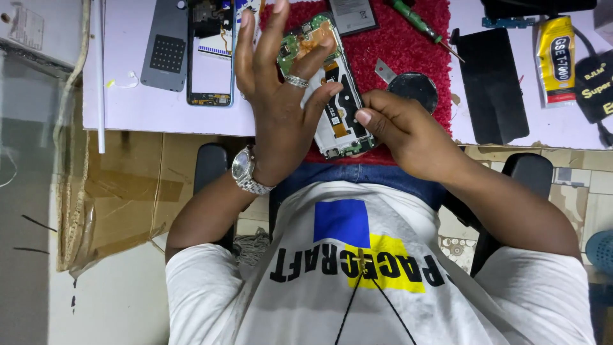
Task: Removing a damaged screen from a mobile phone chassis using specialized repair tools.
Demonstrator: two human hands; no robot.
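Opened phone (335,105), back cover off, lies on a red mat (421,57) at approx centre of the view, tilted so its top end points to 11 o'clock. Green circuit board w/ orange flex strip shows at the top end; white frame and black parts lower down.

Left hand (278,96) sits at 9 o'clock of the phone, palm up on edge, fingers spread wide and pointing to 12. Its ring finger and thumb rest on the phone's mid section, steadying it; not closed round it. Silver ring on one finger, silver wristwatch (246,171) at the wrist, approx 7 o'clock of the phone.

Right hand (396,131) is at 4 o'clock of the phone, fingers curled narrow, thumb tip pressed at the phone's lower right edge. Whether it pinches anything small, can't tell.

Round the phone: black round disc (415,89) just beside it at 3 o'clock, w/ a small metal pick (385,70) touching the disc's upper left. Green-handled screwdriver (421,25) at 1 o'clock, lying on the mat. Dark battery (352,16) at 12 o'clock. A second phone frame (209,54), blue-edged, at 9–10 o'clock on the white tabletop (128,108), w/ a grey back cover (166,48) beside it further left. Black screen panel (491,86) well apart at 3 o'clock, yellow glue tube (554,61) beyond that.
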